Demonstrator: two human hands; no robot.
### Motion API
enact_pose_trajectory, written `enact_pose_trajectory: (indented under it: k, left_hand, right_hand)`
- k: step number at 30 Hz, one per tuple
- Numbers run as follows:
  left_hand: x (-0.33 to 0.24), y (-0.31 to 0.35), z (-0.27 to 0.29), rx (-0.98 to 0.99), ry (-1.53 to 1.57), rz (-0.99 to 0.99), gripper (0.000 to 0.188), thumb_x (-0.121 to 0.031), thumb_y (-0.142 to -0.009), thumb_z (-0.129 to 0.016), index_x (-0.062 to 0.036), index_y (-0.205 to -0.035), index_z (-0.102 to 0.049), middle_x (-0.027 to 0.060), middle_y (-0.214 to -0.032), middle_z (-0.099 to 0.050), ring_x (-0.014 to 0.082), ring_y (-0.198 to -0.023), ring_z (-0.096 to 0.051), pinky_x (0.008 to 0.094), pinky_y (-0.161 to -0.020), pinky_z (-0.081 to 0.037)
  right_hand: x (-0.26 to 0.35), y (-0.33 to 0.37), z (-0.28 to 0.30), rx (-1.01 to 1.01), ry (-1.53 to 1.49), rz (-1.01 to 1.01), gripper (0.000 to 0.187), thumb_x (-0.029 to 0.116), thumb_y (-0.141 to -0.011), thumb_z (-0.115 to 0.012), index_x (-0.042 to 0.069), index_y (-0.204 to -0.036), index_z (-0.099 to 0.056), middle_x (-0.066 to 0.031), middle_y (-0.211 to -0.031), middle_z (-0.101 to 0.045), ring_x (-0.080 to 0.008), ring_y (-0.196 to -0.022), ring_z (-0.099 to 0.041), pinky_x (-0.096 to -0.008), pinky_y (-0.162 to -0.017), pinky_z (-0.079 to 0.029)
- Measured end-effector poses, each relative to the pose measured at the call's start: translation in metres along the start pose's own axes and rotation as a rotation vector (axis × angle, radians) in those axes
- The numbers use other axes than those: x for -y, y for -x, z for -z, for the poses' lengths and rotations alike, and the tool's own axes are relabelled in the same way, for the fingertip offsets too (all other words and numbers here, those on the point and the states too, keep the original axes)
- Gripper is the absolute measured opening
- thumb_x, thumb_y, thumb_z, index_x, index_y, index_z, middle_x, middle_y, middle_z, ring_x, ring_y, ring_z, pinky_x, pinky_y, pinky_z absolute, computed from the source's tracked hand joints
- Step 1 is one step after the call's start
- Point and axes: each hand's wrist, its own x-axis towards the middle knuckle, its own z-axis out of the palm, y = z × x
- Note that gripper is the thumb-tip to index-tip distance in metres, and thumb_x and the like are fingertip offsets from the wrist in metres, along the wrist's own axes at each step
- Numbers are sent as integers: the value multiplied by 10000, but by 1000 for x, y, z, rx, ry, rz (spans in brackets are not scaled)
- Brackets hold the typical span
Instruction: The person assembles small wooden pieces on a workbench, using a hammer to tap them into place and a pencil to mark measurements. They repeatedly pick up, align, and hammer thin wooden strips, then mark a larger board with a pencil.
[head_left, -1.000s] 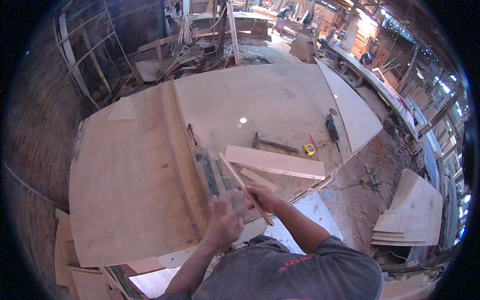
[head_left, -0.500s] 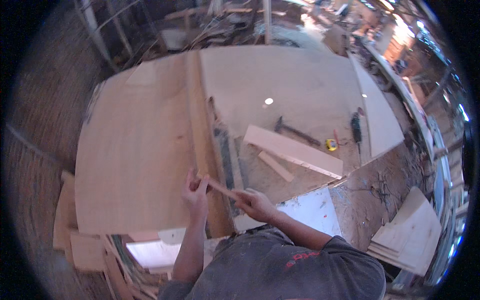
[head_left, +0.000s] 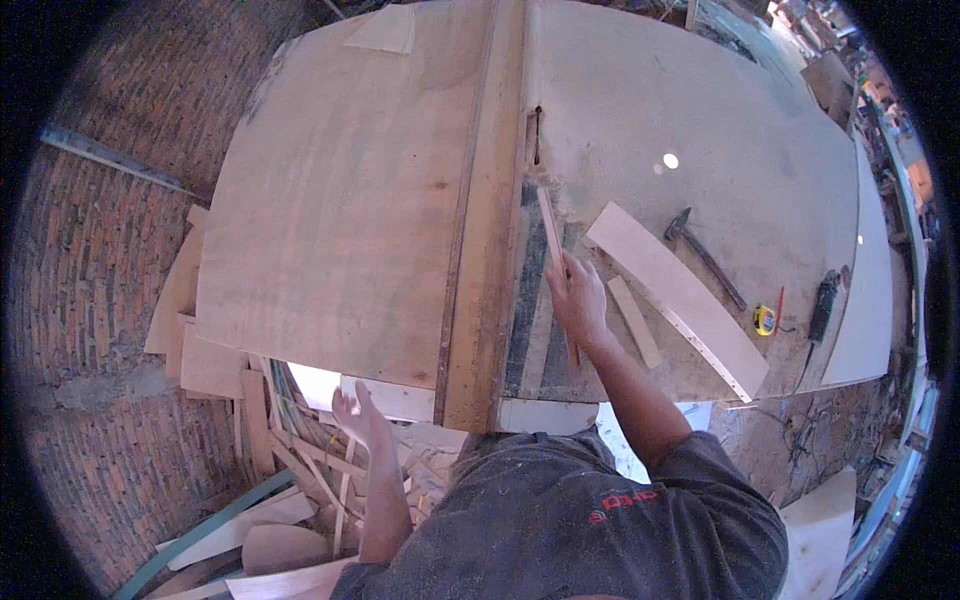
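My right hand (head_left: 582, 298) is closed around a thin wooden strip (head_left: 547, 215), which lies lengthwise over the dark patch just right of the long raised board. Off the near edge of the worktable, at the left, is my left hand (head_left: 362, 412), empty, with its fingers apart. Right of my right hand lie a short wooden slat (head_left: 634, 322) and a wider pale board (head_left: 680, 300). Beyond that board a hammer (head_left: 705, 256), a yellow tape measure (head_left: 765, 320) and a dark-handled screwdriver-like tool (head_left: 824, 308) rest on the surface.
A long raised board (head_left: 478, 220) runs from near to far across the worktable, beside a broad plywood sheet (head_left: 330, 210). Wood offcuts (head_left: 285, 550) are piled below the left near edge. A brick wall (head_left: 100, 260) stands at the left.
My left hand has let go of the strip and moved left, off the table edge. My right hand has carried the strip onto the table's right half. The view has shifted.
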Motion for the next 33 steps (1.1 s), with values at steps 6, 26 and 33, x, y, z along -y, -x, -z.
enact_pose_trajectory:
  k: [6,26,33]
  left_hand:
    - [65,5,5,151,189,761,655,-374,-965,-726,-80,-1478,-445,132,-1388,-496,271,-1165,-592,458,-930,-566]
    - [70,23,-28,279,384,662,559,-460,-957,-730,-126,-1359,-531,87,-1186,-694,261,-963,-729,447,-784,-650]
    - [81,20,-29,260,376,697,520,-456,-981,-698,-101,-1334,-556,72,-1175,-689,256,-977,-720,434,-800,-640]
  right_hand:
    - [10,-62,-54,-41,0,-78,546,343,-980,-636,25,-1418,-565,-277,-1146,-628,-452,-1066,-642,-519,-913,-526]
    - [21,-82,-65,62,44,-144,390,301,-1030,-516,89,-1338,-627,-263,-1084,-638,-452,-1017,-656,-536,-883,-544]
    - [27,-86,-64,51,58,-187,323,275,-1012,-520,136,-1276,-644,-230,-1051,-643,-433,-997,-663,-532,-852,-554]
